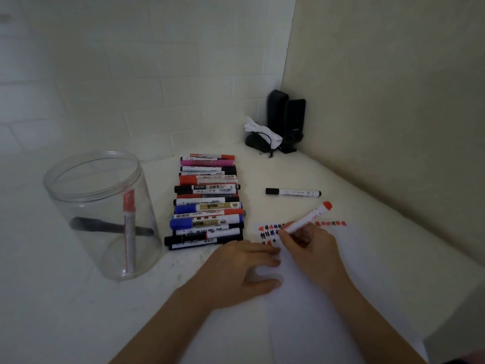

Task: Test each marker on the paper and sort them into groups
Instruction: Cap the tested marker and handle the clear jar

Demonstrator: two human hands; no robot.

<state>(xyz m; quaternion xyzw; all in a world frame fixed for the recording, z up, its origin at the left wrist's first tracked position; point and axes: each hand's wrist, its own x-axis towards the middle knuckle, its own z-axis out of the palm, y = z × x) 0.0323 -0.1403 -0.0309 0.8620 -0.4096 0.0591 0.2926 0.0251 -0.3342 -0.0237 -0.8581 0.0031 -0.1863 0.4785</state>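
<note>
left hand point(244, 266) flat on paper point(328, 298), fingers straight, holding nothing | right hand point(307, 241) pinching red marker point(308, 219), tip down on paper by scribbles | marker pile point(207, 203) just left | jar point(105, 214) far left

obstacles: jar point(105, 216) left, marker row point(207, 203) centre | free: table point(367, 206) right

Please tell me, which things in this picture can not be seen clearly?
- Head view: tip of the red marker is hidden by the right hand.
- Some marks on the paper are covered by both hands.
- Labels in the marker pile are too small to read.
- The black items in the corner are too dark to identify.
</note>
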